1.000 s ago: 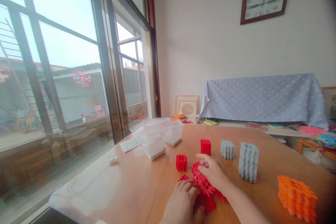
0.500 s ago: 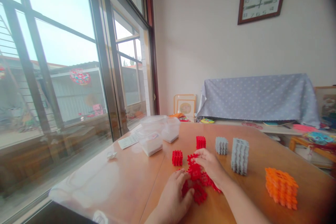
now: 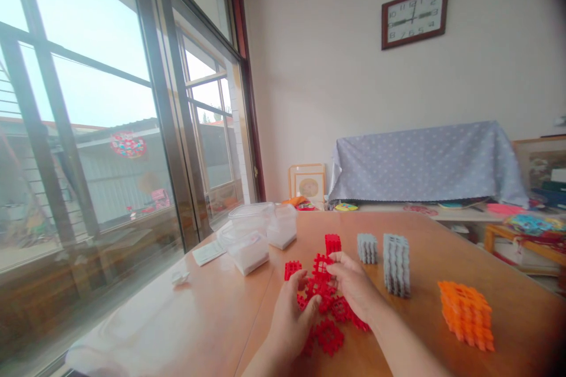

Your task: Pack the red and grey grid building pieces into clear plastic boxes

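Observation:
My right hand [image 3: 352, 284] pinches an upright red interlocking plastic piece [image 3: 321, 266] with toothed edges and a square hole. Curled round another red toothed piece [image 3: 302, 301] is my left hand [image 3: 289, 315], its fingers partly hiding it. Between and under both hands lie several loose red pieces, among them a flat red piece [image 3: 329, 337] nearest me. Just beyond my left fingers sits a small red block [image 3: 292, 269], partly covered. Farther back stands a second red block [image 3: 333, 243] built of the same pieces.
To the right on the wooden table [image 3: 274, 330] stand a short grey block [image 3: 367, 248], a taller grey block [image 3: 397, 265] and an orange block [image 3: 466, 315]. Clear plastic boxes [image 3: 247, 252] and a paper sheet [image 3: 209, 253] are at the back left, with a small white item [image 3: 180, 278] nearer.
My left hand has lifted slightly and opened up around the red pieces, now covering part of the small red block. My right hand still holds its piece. The camera view has shifted somewhat.

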A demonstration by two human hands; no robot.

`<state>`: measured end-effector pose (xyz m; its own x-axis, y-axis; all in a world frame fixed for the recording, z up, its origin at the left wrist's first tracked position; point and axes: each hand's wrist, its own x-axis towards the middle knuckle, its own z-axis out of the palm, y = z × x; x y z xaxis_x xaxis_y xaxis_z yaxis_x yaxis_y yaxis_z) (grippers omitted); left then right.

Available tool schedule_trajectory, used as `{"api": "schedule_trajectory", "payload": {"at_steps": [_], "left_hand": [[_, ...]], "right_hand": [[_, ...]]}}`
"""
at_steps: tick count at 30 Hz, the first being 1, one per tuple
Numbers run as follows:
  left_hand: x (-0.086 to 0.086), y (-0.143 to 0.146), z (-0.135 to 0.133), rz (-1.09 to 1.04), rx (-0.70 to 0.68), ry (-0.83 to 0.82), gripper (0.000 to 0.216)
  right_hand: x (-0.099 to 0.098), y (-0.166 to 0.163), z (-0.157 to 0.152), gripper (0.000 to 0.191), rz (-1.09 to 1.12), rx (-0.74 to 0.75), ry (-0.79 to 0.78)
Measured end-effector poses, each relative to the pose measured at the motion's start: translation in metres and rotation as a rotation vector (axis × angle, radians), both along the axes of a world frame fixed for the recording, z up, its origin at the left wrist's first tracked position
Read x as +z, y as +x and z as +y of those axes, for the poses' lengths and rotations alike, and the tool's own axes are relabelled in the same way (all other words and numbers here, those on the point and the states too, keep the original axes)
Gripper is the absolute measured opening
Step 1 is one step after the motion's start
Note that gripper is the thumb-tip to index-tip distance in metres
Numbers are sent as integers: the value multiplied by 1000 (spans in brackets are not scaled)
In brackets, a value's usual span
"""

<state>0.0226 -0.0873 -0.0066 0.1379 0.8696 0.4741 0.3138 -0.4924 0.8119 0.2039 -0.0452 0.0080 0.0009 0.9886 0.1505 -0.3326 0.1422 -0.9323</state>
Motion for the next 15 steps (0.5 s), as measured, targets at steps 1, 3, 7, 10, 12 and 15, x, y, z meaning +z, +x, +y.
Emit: {"api": "schedule_trajectory", "payload": {"at_steps": [1,3,7,10,12,15], "left_hand": [[1,4,4,-28,-46,-23,35],[1,12,10,-66,-105,-56,20],[-3,16,15,-115,-53,-87,8],[-3,14,15,-193,-77,-106,12],[0,12,16,-267,-122,-122,16],[5,9,17,-372,-164,-111,22]], "right_hand": [[0,-1,0,28,19,-5,-1],[-1,-2,2,27,30,-62,-9],[-6,5,12,26,-35,-281,-38],[-12,10,17,22,-195,-376,-14],[-16,11,19,16,-358,-381,21],[-21,9,19,12,-628,-326,53]]}}
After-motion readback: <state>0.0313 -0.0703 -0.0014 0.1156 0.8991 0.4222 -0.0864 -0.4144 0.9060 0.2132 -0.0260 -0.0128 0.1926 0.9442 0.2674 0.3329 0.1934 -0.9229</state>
